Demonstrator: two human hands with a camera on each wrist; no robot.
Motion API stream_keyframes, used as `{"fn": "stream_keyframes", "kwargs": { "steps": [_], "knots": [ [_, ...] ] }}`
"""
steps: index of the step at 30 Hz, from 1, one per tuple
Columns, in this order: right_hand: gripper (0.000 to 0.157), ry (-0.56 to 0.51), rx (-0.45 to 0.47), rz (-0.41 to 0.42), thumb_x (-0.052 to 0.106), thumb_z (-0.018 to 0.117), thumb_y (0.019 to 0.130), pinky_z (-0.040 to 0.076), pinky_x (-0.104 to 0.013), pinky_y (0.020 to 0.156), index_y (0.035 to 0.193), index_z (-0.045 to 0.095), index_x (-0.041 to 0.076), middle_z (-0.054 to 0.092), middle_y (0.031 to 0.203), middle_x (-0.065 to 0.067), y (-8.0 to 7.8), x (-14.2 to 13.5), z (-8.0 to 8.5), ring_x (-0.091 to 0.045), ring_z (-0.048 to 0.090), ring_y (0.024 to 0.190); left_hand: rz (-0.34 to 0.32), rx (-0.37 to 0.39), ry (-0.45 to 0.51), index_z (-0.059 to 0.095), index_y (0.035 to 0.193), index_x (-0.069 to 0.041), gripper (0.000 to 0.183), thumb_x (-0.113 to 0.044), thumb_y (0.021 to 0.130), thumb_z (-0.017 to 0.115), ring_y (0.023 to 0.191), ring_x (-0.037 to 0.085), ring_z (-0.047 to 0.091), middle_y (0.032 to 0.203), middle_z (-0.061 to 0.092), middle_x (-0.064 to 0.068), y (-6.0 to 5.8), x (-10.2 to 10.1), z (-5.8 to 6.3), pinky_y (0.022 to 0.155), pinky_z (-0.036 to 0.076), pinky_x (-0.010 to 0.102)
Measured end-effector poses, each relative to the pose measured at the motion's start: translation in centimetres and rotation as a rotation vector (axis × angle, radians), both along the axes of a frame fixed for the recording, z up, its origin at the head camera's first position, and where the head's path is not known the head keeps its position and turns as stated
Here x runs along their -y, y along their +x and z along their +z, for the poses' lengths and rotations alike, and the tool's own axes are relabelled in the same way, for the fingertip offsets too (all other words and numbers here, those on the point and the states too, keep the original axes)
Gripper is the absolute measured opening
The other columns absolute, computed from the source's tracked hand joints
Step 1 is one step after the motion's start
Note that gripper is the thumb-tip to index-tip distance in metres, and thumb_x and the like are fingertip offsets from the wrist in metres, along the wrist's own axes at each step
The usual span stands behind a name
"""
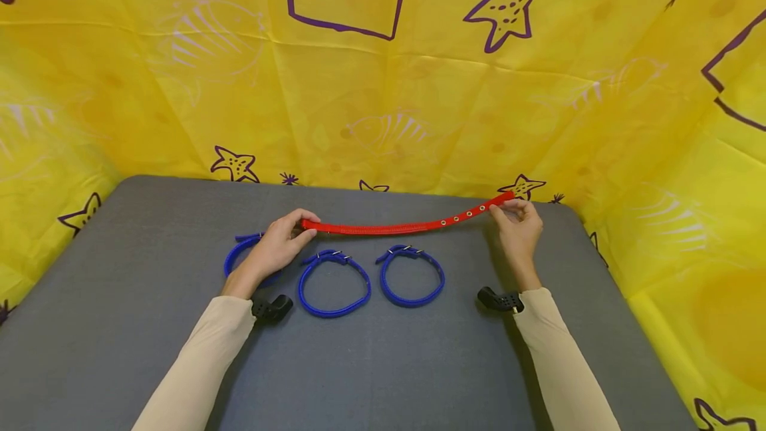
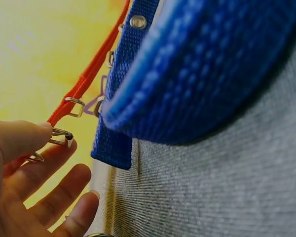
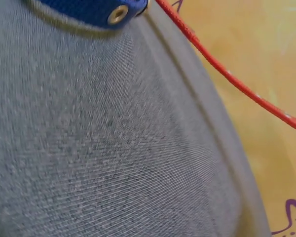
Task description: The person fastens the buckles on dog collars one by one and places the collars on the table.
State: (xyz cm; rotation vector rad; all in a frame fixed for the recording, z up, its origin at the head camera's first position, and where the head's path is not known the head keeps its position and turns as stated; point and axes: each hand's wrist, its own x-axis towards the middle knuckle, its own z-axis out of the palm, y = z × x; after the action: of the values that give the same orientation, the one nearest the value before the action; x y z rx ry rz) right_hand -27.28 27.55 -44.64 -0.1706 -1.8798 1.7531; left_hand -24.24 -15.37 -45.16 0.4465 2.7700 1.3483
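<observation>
A red collar [image 1: 383, 229] stretches nearly straight between both hands, above the far part of the table, its right end higher. My left hand [image 1: 276, 246] pinches its buckle end between thumb and index finger. In the left wrist view a metal buckle [image 2: 61, 133] shows at those fingertips, with the other fingers spread below. My right hand [image 1: 519, 235] pinches the other end, just past several metal eyelets. In the right wrist view only the red strap [image 3: 237, 84] appears and the hand is out of frame. A blue collar [image 1: 229, 261] lies partly hidden beneath my left hand.
Two more blue collars, a middle one [image 1: 334, 314] and a right one [image 1: 413, 302], lie buckled into loops between my forearms. They rest on a grey cloth-covered table [image 1: 383, 378]. A yellow curtain [image 1: 383, 85] with sea-creature drawings stands behind the table and along its sides.
</observation>
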Motion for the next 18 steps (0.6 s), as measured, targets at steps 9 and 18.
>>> {"fn": "stream_keyframes", "kwargs": {
  "steps": [9, 18],
  "knots": [
    [0.023, -0.117, 0.003, 0.073, -0.011, 0.067, 0.085, 0.057, -0.021, 0.062, 0.099, 0.052, -0.001, 0.061, 0.084, -0.007, 2.3, 0.9, 2.7, -0.005, 0.069, 0.059, 0.004, -0.009, 0.098, 0.057, 0.122, -0.005, 0.022, -0.012, 0.101, 0.057, 0.094, 0.030, 0.063, 0.110, 0.063, 0.017, 1.0, -0.2, 0.6, 0.077, 0.047, 0.033],
    [0.019, -0.030, 0.018, 0.098, -0.007, 0.063, 0.088, 0.058, -0.021, 0.067, 0.107, 0.068, -0.006, 0.067, 0.084, 0.000, 3.9, 0.9, 3.6, -0.005, 0.069, 0.063, -0.026, 0.000, 0.135, 0.055, 0.123, -0.005, 0.024, -0.017, 0.102, 0.056, 0.077, 0.024, 0.058, 0.104, 0.061, 0.016, 2.2, -0.4, 1.5, 0.065, 0.044, 0.027]
  ]
}}
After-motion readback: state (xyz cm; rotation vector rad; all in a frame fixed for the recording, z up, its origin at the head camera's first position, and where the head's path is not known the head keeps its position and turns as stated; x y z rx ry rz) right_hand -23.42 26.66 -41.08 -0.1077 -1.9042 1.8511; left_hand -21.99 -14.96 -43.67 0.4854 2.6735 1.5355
